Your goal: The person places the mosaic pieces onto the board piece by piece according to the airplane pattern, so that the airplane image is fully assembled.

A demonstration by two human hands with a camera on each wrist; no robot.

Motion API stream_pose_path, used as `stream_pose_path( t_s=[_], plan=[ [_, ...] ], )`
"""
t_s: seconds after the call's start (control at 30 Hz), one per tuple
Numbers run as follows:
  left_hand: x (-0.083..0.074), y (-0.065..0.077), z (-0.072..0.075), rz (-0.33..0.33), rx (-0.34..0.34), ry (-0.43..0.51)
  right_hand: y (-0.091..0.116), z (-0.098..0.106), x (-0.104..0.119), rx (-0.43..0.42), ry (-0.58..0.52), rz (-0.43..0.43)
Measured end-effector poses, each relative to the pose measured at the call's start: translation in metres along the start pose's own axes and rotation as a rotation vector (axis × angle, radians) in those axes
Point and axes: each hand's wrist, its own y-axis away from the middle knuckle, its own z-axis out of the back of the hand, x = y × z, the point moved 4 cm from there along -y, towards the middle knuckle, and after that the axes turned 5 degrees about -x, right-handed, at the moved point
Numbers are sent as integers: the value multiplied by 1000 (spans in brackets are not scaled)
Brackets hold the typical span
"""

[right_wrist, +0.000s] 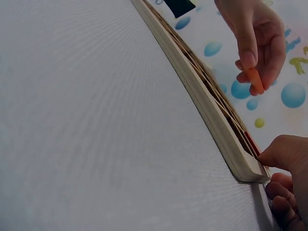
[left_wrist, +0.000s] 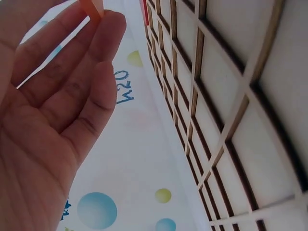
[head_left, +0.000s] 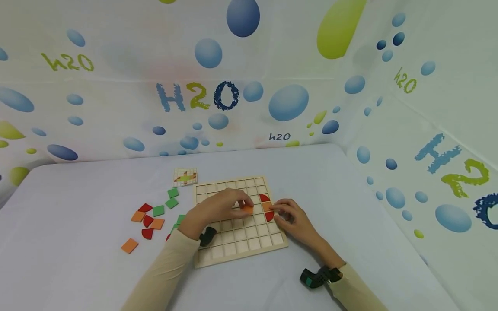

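Over the middle of a wooden grid board [head_left: 241, 255], my left hand [head_left: 223, 205] pinches an orange square tile [head_left: 248, 210] between thumb and fingertips. The right wrist view shows this orange tile [right_wrist: 255, 81] tilted in the fingers. Along the board's right side, one orange tile [head_left: 266, 206] sits in a cell between two red rounded tiles, an upper one [head_left: 264, 198] and a lower one [head_left: 269, 216]. My right hand [head_left: 293, 218] touches the right rim beside them, its fingers loosely bent. Part of the board's left side is hidden under my left arm.
Left of the board lie several loose tiles: green squares [head_left: 158, 211], red rounded ones [head_left: 147, 233] and orange squares [head_left: 129, 245]. A small pattern card [head_left: 185, 177] lies behind the board's back left corner. A printed cloth wall [head_left: 116, 108] stands behind the white table [head_left: 78, 268].
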Motion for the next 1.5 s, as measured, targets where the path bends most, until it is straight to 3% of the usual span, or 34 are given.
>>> stream_pose_path(
  t_s=[0.3,0.7,1.07,1.3,1.5],
  plan=[
    [1,-10,-8,42,27,16,0,0,-2,5,0,-12],
    [5,-19,-18,96,43,-34,0,0,0,16,-8,-18],
    [5,-25,-19,108,-2,-26,4,-7,-40,-3,0,-9],
    [4,-25,-17,129,17,-39,3,-6,-42,-7,0,-15],
    [5,-27,-18,110,25,-69,2,-7,-35,-10,3,-9]
  ],
)
